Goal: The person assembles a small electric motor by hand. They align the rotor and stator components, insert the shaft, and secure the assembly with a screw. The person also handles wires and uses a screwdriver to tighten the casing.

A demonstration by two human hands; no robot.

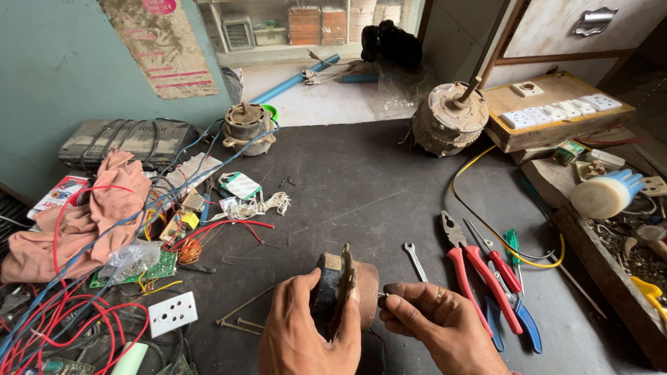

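Fingers of the left hand (306,333) grip a small motor (340,288); right hand (431,319) pinches something hidden.

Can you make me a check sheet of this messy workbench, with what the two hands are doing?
Surface: dark worktable, dusty and scratched.
Job's things: small motor part, held upright.
Clutter: red-handled pliers, small spanner, white socket plate, pink cloth.
Grippers: left hand grips the part; right hand pinches at its side.
Cables: red and blue wires tangled at left; yellow wire at right.
Surroundings: two fan motors, switch board.
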